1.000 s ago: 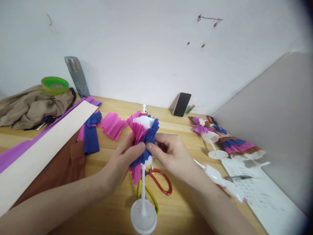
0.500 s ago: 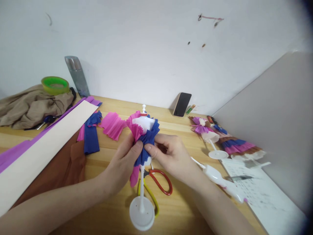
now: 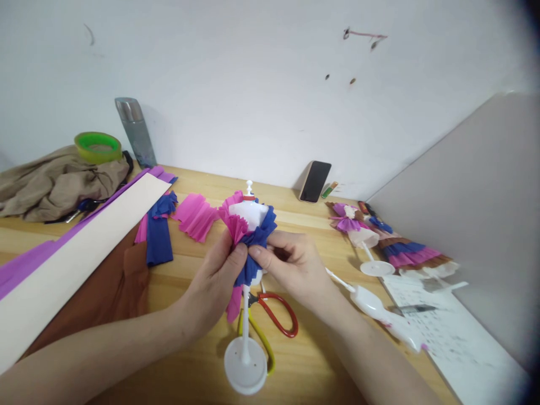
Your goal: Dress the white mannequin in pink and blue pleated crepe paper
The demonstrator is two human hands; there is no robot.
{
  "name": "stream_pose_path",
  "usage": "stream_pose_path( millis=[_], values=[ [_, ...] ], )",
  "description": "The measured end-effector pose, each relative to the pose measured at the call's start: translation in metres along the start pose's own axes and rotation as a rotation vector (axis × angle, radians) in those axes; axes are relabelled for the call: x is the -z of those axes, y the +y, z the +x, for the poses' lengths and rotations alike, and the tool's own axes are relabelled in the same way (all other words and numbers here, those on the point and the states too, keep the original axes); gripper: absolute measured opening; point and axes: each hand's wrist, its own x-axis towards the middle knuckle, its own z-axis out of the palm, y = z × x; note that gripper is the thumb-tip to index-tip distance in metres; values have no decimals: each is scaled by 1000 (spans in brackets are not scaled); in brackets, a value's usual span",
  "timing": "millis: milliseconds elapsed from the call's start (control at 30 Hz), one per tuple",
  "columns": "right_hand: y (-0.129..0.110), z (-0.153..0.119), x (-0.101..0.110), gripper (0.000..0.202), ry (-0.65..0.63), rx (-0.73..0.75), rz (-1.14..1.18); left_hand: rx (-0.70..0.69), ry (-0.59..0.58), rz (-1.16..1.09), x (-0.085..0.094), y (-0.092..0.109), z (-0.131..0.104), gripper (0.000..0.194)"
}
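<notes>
A small white mannequin (image 3: 248, 215) on a stand with a round base (image 3: 245, 365) is wrapped in crepe paper at the middle of the view. Pink pleated paper (image 3: 234, 224) lies over one side of its chest, blue ruffled paper (image 3: 265, 226) over the other. My left hand (image 3: 215, 275) pinches the pink and blue paper where they meet at the front. On the right side, my right hand (image 3: 293, 267) is closed on the blue paper, thumb close to the left thumb. Scissors with red and yellow handles (image 3: 282, 315) lie behind the stand.
Brown crepe paper (image 3: 105, 275), a cream strip (image 3: 84, 253) and blue pieces (image 3: 159, 242) lie left. A pink piece (image 3: 196, 216) is behind my left hand. At right are dressed mannequins (image 3: 350, 219), a bare one (image 3: 375, 306), a written sheet (image 3: 455, 337) and a phone (image 3: 315, 181).
The view has shifted very slightly. Both hands keep their hold on the paper, and the stand's base has tilted a little upward in the view.
</notes>
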Motion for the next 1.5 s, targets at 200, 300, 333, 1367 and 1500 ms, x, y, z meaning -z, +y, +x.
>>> stream_pose_path(
  millis=[200,300,333,1367,1500],
  values=[
    [-2,-2,1,43,66,154,4,-88,7,56,0,5,-6,31],
    [3,-4,1,39,96,304,-9,-205,-55,162,7,-1,-11,26],
    [5,-4,2,38,102,345,-27,-246,-90,205,10,-3,-12,27],
    [-4,-1,-9,42,202,120,-136,-30,-66,76,2,4,2,47],
    [3,2,-12,43,182,92,-52,-79,-38,68,0,5,4,50]
  ],
)
